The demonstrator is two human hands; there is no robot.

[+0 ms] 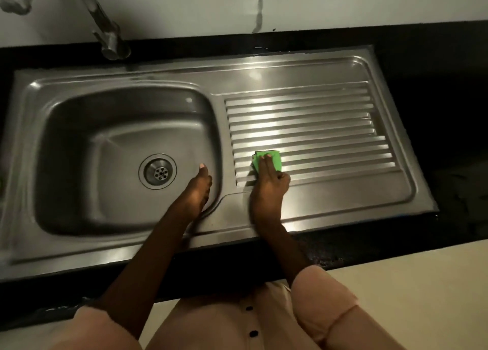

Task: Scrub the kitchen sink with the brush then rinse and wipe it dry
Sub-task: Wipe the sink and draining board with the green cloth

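A stainless steel sink [126, 90] has a basin on the left with a round drain [158, 171] and a ribbed draining board [317, 127] on the right. A green scrub pad [272, 157] lies on the ribs near the board's lower left corner. My right hand [269, 185] presses down on the pad with straight fingers and mostly covers it. On the basin's right rim rests my left hand [199, 191], fingers extended and holding nothing.
A metal tap [105, 24] rises behind the basin at the upper left. Black countertop [435, 90] surrounds the sink. A pale wall runs along the back. Light floor shows at the lower right.
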